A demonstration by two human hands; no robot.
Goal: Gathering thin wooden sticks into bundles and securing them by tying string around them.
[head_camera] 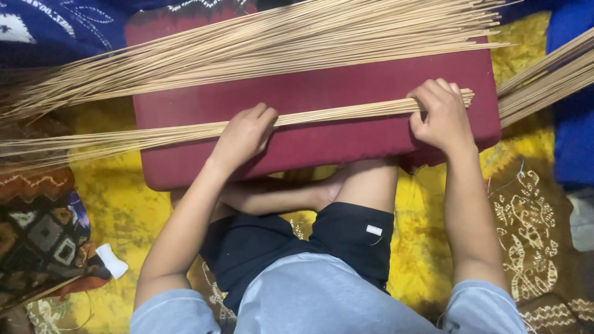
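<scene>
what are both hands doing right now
Left hand: closed on the bundle of thin sticks.
Right hand: closed around the same bundle near its end.

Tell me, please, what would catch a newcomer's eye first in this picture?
Probably the bundle of thin sticks lying across the dark red cushion, with the left hand pressing its middle and the right hand closed round its end. Behind it a far larger sheaf of sticks fans over the cushion's far edge, above the yellow patterned cloth.
</scene>
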